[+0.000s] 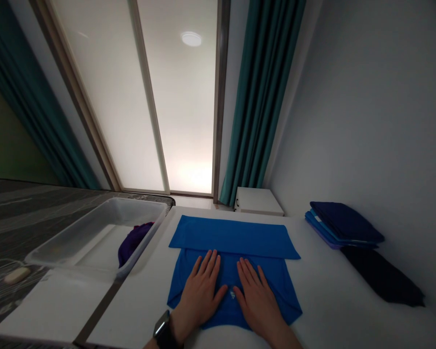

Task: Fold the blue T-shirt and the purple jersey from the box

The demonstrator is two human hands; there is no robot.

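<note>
A thin, matte cloth garment [236,238] lies flat on the smooth white worktop [334,310], its far part a broad, straight-edged band. It spreads beneath both hands: the left hand [201,291] and right hand [257,296] rest palm-down, opened flat, gripping nothing. It is bright blue, lightly creased, with a small pale mark [232,293] between them.

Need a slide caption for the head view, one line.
Left hand and right hand flat on a blue garment, bin to the left, folded stack to the right.
</note>
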